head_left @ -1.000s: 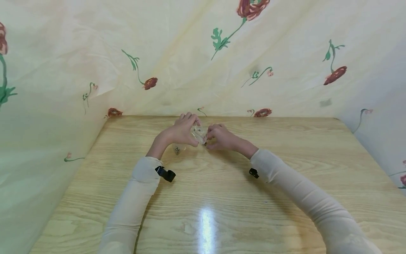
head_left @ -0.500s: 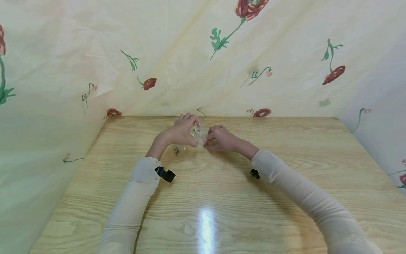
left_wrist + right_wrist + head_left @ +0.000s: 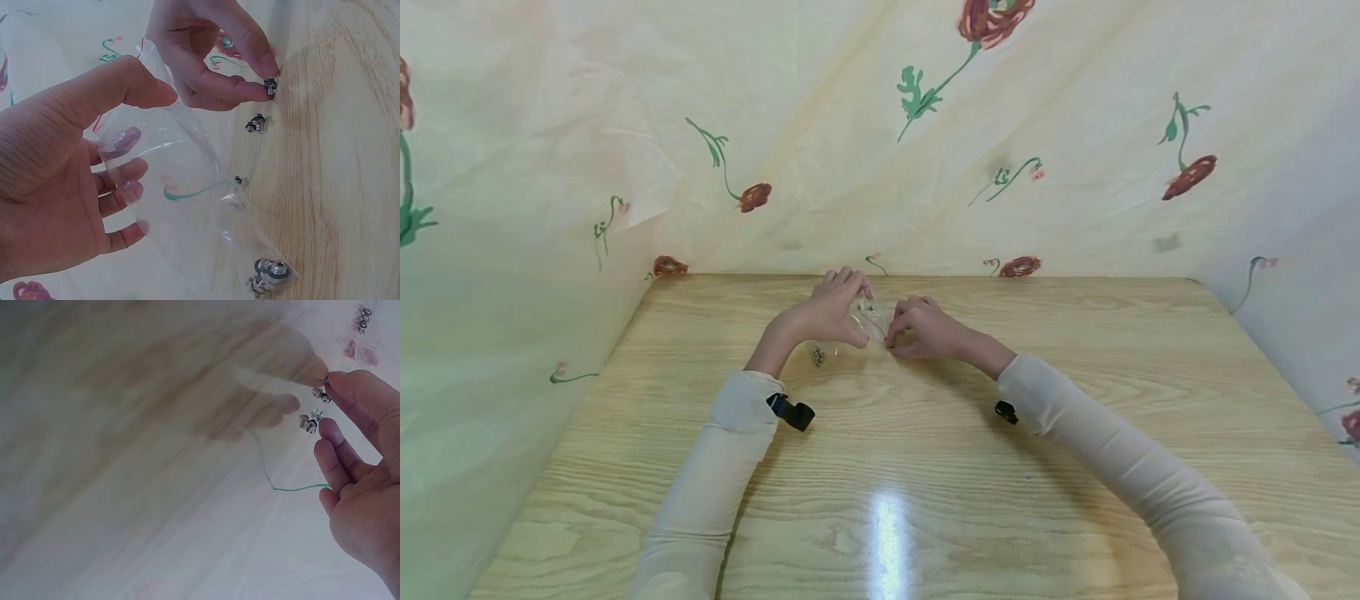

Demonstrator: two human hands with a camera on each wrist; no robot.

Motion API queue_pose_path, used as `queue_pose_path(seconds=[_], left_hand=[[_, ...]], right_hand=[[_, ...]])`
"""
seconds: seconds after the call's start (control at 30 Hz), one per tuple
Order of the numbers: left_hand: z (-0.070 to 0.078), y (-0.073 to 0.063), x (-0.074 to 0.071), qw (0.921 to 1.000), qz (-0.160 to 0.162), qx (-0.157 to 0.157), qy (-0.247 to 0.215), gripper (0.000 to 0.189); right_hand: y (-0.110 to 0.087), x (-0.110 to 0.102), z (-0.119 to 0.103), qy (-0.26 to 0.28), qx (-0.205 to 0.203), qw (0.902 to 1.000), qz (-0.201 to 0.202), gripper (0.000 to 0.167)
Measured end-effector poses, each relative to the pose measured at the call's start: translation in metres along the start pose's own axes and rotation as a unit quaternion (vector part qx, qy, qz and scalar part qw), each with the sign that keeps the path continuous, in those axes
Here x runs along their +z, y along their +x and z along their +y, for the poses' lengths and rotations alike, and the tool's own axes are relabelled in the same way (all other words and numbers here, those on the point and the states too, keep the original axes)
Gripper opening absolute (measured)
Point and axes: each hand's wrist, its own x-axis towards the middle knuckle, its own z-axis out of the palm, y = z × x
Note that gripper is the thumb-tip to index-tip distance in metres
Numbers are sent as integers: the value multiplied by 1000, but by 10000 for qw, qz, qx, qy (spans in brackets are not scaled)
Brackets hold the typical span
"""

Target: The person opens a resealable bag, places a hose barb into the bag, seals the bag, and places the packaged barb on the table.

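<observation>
Left hand (image 3: 833, 310): curved, thumb set apart from the fingers, gripping the bag (image 3: 172, 147) near its mouth.
Right hand (image 3: 925, 327): pinching one fitting (image 3: 270, 86) between thumb and forefinger, low over the table (image 3: 955, 450).
Bag: hanging from the left hand, bagged fittings (image 3: 272, 274) in its bottom corner.
Loose fittings (image 3: 255, 124): near the right hand.
Pinch step: picking up a fitting, it seems.
Next move: likely calls for a firm pinch and a spread mouth.

Small silver metal bits (image 3: 272, 270) are in the clear thin plastic bag (image 3: 187, 159). Left of it: the left hand (image 3: 833, 310). Right: the right hand (image 3: 922, 326). Behind: the flowery cream cloth (image 3: 842, 167).
</observation>
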Motion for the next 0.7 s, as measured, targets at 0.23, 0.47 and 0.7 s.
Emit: queue_pose_path(seconds=[0.23, 0.47, 0.7], left_hand=[[1, -1, 0, 10000, -34, -46, -82, 61], [1, -1, 1, 10000, -44, -2, -87, 59], [1, 0, 2, 10000, -48, -17, -28, 58]], right_hand=[[-1, 1, 2, -66, -63, 10000, 11, 7], [-3, -1, 2, -103, -78, 9999, -9, 3], [-5, 0, 5, -232, -278, 9993, 88, 1]])
